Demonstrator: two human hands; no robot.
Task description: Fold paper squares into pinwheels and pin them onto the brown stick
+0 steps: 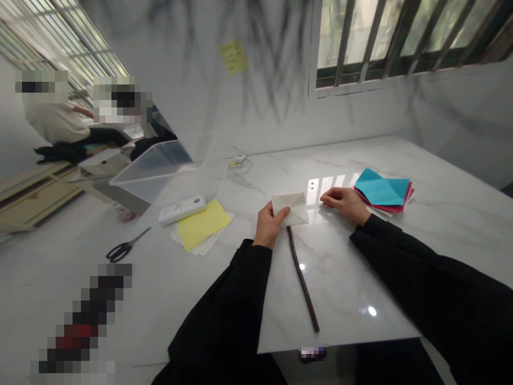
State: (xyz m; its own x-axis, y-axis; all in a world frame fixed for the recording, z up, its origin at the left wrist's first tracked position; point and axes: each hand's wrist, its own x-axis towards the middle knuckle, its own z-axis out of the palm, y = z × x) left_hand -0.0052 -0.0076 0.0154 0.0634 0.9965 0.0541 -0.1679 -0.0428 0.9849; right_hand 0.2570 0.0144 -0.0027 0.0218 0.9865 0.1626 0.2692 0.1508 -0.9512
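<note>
My left hand [270, 223] grips a white paper envelope [292, 208] by its left side, thumb on top; creases meet near its middle. To the right of it, my right hand [344, 204] hovers low over or rests on the table, fingers curled and pinched together; whatever they hold, if anything, I cannot make out. Behind that hand lies a stack of blue and red envelopes [382, 188]. Two small round dark spots [312, 185] show on the tabletop between my hands. A thin dark brown stick [303, 280] runs from below the white envelope toward the table's front edge.
On the left of the marble-look table [344, 289] are yellow paper [204, 223] over white sheets, a white oblong device [182, 210] and black-handled scissors [127, 245]. A clear plastic bin [156, 171] stands farther back. A coiled cable [239, 160] lies by the wall. Two people sit at far left.
</note>
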